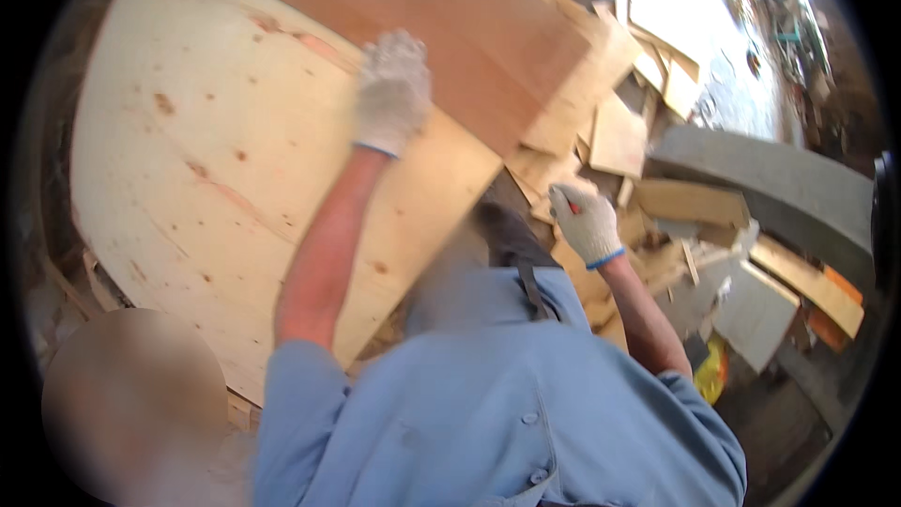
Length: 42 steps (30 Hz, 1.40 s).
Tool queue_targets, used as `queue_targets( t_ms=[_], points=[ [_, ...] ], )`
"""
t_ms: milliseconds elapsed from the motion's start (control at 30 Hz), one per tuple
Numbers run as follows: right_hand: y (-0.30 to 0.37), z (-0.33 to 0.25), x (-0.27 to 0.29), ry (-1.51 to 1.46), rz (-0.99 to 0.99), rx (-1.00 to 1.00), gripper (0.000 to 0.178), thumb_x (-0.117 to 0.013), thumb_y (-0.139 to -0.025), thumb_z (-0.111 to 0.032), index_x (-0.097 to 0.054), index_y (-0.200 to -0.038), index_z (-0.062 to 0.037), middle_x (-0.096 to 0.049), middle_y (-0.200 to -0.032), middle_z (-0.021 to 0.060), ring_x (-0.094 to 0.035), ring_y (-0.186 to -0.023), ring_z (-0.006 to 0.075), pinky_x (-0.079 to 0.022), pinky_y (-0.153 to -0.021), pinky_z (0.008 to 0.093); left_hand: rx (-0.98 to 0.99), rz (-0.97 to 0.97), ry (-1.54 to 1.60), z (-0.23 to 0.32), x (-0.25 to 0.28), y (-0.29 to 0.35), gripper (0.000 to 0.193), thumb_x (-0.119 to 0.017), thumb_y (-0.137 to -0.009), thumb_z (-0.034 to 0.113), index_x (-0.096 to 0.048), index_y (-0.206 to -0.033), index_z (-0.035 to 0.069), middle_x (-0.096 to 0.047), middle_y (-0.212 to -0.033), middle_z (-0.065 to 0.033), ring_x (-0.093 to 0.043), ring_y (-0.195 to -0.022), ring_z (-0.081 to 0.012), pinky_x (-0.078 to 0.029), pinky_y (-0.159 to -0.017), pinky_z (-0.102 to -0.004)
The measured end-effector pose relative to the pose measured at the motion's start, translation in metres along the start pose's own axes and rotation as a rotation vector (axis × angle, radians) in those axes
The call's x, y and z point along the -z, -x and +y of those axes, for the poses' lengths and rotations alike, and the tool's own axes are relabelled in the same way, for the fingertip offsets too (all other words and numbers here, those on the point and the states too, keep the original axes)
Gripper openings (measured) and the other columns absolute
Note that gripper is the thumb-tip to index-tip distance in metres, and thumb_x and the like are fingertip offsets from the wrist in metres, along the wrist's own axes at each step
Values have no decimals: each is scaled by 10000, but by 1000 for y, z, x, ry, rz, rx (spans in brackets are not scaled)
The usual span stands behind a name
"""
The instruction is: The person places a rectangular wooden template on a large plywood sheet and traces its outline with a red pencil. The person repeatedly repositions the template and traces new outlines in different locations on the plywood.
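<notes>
A large pale plywood sheet point(216, 150), with brown knots and reddish streaks, fills the left side. Over its far edge lies a smooth reddish-brown board point(450, 28). My left hand point(392, 89), in a white knit glove, rests where the two meet, its fingers stretched over the brown board. To the right of the sheet's corner, my right hand point(587, 221) wears a similar glove with a blue cuff. Its fingers are curled closed around a small red thing point(574, 208), mostly hidden, so its kind cannot be made out.
Wood offcuts point(619, 136) are heaped beyond and to the right of the brown board. A curved grey ledge point(770, 174) runs along the right. Grey and pale boards point(755, 314) lie below it, near a yellow wrapper point(713, 371). Someone blurred is at lower left.
</notes>
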State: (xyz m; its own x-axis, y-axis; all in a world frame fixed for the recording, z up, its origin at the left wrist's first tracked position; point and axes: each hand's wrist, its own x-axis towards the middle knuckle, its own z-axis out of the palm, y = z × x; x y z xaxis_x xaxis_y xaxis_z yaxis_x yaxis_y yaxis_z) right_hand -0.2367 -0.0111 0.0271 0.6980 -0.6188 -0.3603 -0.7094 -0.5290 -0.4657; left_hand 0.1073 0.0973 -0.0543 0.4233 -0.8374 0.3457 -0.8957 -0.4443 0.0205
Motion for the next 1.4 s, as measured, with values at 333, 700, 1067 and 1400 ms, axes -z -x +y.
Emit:
queue_targets(
  t_ms=[333,700,1067,1400],
  points=[
    [-95,-75,19,-508,116,141,238,-642,-1000,-128,-700,-1206,-23,-742,-1000,195,-755,-918,268,-563,-814,344,219,-44,260,15,21,-10,441,-619,-952,256,-638,-1321,15,-581,-1434,-164,-451,-1416,-338,-287,-1220,-521],
    [-287,-158,45,-961,-216,127,260,-623,-1034,-212,-712,-1094,24,-727,-880,74,-686,-754,138,-556,-689,284,370,164,307,-29,43,-68,357,-646,-914,192,-635,-1221,10,-609,-1269,-191,-543,-1230,-371,-373,-1088,-533],
    [-490,-372,-22,-831,-395,439,279,-694,-951,-250,-739,-806,-16,-694,-723,30,-628,-646,96,-491,-587,284,587,28,155,-114,13,-98,387,-643,-934,214,-641,-1250,-8,-592,-1354,-175,-495,-1316,-364,-356,-1134,-515],
    [-520,-461,-58,-705,-507,468,321,-684,-948,-284,-731,-771,-20,-716,-690,60,-639,-596,119,-502,-580,288,636,-33,217,-126,8,-97,398,-630,-941,225,-650,-1263,-9,-589,-1390,-159,-480,-1353,-358,-351,-1148,-538]
  ],
)
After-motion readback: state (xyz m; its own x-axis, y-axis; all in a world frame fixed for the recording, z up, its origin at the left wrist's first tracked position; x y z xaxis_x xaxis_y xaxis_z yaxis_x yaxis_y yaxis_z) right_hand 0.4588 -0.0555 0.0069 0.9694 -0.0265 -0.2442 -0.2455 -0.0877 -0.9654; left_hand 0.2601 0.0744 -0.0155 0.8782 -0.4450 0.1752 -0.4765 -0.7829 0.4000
